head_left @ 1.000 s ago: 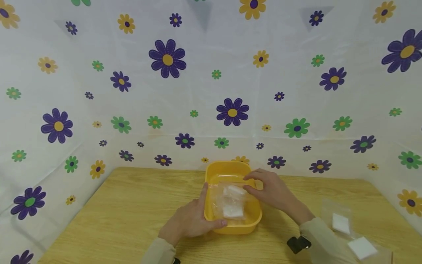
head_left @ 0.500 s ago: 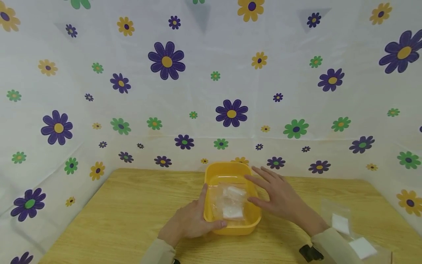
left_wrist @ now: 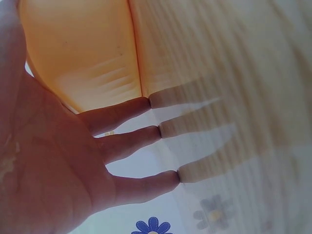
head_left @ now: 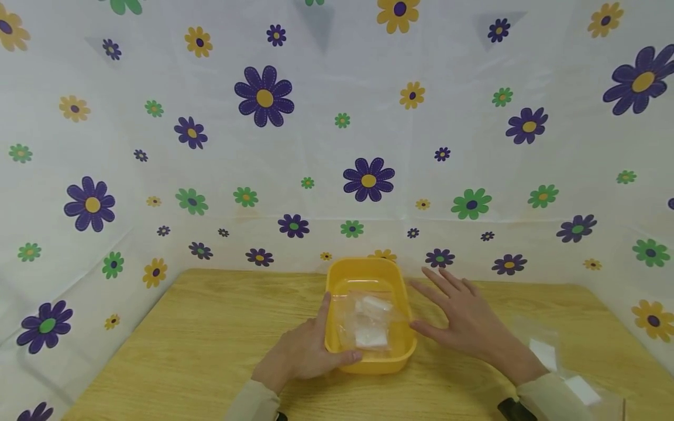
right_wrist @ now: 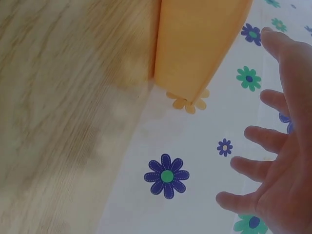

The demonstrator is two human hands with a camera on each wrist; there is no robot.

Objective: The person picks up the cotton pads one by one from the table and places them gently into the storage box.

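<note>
A yellow plastic tub (head_left: 367, 367) stands on the table in the head view. Inside it lie clear plastic bags (head_left: 371, 320) with white contents, overlapping one another. My left hand (head_left: 301, 352) rests against the tub's near left corner, index finger along the left side and thumb over the front rim. In the left wrist view the other fingers (left_wrist: 129, 116) reach down straight, their tips at the tabletop. To the tub's right, my right hand (head_left: 466, 321) is spread with nothing in it. Its thumb tip overlaps the tub's right rim in the head view.
Two clear bags with white pieces lie at the front right, one farther back (head_left: 542, 354) and one nearer (head_left: 583, 390), partly covered by the right sleeve (head_left: 558, 397). A white flowered sheet (head_left: 295, 152) hangs behind the wooden table (head_left: 221, 327) and along its sides.
My right hand has moved from over the bags in the tub out to the right, and its fingers have spread. The left hand and the tub have stayed in place.
</note>
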